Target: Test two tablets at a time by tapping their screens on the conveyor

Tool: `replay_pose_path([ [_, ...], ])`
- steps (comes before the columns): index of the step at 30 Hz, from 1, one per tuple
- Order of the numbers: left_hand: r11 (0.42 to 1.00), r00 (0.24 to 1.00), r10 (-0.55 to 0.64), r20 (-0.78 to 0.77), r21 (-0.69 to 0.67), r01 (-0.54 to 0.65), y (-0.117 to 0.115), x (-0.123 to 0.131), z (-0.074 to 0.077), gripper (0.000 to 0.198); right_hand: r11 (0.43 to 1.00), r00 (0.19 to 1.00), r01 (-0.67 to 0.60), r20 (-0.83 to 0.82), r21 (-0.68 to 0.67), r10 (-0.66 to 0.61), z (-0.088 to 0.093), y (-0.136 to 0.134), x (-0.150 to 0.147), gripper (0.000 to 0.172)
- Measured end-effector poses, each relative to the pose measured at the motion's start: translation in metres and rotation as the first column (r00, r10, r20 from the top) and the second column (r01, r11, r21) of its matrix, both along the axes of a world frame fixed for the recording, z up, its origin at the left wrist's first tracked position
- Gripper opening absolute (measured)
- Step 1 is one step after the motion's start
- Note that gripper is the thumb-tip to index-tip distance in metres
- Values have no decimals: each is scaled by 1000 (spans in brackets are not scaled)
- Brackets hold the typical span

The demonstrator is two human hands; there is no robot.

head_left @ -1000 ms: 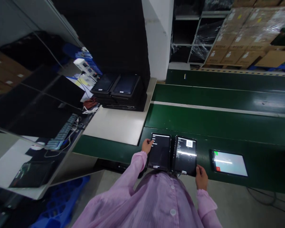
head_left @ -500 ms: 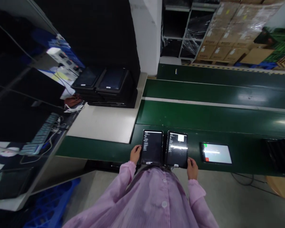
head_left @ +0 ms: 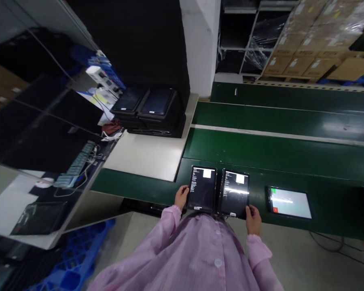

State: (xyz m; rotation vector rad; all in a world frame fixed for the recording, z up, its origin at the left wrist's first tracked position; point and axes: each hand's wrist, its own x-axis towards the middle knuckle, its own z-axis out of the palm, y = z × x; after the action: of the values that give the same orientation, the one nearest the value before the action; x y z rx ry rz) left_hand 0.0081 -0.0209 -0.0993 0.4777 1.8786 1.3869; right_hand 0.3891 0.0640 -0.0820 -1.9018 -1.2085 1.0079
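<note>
Two tablets with dark screens and small white text lie side by side at the green bench's front edge. My left hand (head_left: 181, 197) grips the left edge of the left tablet (head_left: 202, 190), fingers closed on it. At the right tablet's lower right edge, my right hand (head_left: 253, 218) has its fingers closed on the rim of that tablet (head_left: 235, 196). Each screen shows a white square near its top. Further right lies a third tablet (head_left: 290, 203) with a bright screen and green and red corner marks.
Stacked dark tablets (head_left: 156, 102) stand on a pale board (head_left: 142, 155) at the left. Beyond them are a keyboard (head_left: 79, 165) and cables. The green bench (head_left: 224, 147) runs to the right, with a dark stack at its right end. Cartons (head_left: 305, 48) stand behind.
A white square has appeared on the left tablet's screen. The view has shifted, so everything sits further right in the picture; both hands remain at the same tablets.
</note>
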Motion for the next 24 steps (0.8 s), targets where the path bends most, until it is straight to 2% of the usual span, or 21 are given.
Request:
replay_pose_path([
  [7, 999, 993, -29, -112, -22, 27, 1, 8, -1, 56, 992, 992, -36, 117, -119, 50, 20, 1, -12, 80],
  [12, 997, 984, -66, -163, -46, 59, 7, 6, 2, 45, 994, 994, -39, 102, -107, 50, 16, 4, -9, 78],
  [15, 995, 970, -97, -224, -56, 86, 20, 0, 12, 44, 998, 979, -64, 195, -7, 64, 14, 11, -11, 81],
  [17, 981, 917, -192, -350, -79, 175, 31, -4, 24, 51, 983, 947, -133, 309, 127, 88, 17, 18, -17, 81],
  [19, 945, 808, -328, -490, -167, 283, 40, -6, 37, 57, 941, 903, -250, 406, 228, 142, 22, 24, -28, 79],
  [21, 891, 693, -453, -561, -298, 342, 47, -7, 48, 57, 892, 862, -368, 456, 262, 222, 29, 30, -42, 72],
  [24, 833, 580, -552, -599, -430, 349, 50, -5, 56, 53, 831, 810, -486, 495, 269, 313, 39, 38, -64, 60],
])
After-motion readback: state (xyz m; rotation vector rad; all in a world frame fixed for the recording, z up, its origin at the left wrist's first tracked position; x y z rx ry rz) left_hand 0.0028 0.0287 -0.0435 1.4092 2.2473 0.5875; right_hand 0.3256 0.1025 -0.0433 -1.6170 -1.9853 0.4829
